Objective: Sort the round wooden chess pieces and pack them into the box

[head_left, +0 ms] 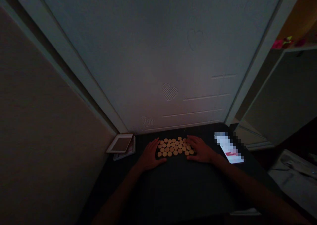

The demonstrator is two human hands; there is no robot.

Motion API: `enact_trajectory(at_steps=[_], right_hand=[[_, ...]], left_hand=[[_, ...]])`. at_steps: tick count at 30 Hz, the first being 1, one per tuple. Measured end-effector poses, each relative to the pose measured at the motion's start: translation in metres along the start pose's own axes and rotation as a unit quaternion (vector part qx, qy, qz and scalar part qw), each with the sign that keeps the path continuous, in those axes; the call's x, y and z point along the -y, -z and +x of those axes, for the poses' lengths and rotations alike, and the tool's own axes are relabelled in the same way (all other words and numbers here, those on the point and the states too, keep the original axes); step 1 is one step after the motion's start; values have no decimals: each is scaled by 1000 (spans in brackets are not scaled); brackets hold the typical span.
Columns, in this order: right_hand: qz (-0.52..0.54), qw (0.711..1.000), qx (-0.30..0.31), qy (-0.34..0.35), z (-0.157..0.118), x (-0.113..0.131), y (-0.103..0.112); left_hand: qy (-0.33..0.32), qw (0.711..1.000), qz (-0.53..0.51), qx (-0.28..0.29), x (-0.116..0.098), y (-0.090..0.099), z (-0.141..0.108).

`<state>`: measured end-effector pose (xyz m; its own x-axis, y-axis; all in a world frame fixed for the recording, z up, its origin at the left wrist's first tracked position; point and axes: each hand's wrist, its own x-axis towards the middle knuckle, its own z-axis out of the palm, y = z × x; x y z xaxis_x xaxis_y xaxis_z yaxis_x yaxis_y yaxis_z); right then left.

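Observation:
Several small round tan discs [172, 147] lie flat on the dark table in packed rows, forming a rough block. My left hand [151, 154] rests at the block's left side, thumb stretched out along the near edge and fingers along the left edge. On the right side is my right hand [200, 149], its thumb and fingers spread around the block's right end. Both hands are open and cup the discs from the sides. Whether the fingertips touch the outer discs is hard to tell in the dim light.
A lit phone [230, 149], partly pixelated, lies to the right on the dark table [183, 185]. Stacked white-framed flat items [121, 144] sit at the back left. Behind the table rises a pale panel [153, 53] with heart carvings. A brown wall [49, 126] borders the left.

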<state>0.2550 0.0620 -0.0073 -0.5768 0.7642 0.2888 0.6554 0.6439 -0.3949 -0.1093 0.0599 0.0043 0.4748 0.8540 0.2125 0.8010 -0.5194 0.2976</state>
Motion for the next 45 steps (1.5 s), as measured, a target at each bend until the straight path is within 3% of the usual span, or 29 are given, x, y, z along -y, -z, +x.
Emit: enact_trajectory(at_steps=[4, 15, 29, 45], right_hand=[[1, 1000, 9, -6, 3, -2, 2], [-21, 997, 66, 43, 39, 6, 1], [-18, 996, 51, 64, 52, 3, -6], [-27, 996, 57, 55, 58, 5, -5]], left_hand=[[12, 1000, -2, 0, -1, -2, -6], [-57, 998, -15, 36, -24, -15, 40], [-56, 998, -25, 26, -26, -17, 44], [-68, 996, -14, 52, -31, -17, 56]])
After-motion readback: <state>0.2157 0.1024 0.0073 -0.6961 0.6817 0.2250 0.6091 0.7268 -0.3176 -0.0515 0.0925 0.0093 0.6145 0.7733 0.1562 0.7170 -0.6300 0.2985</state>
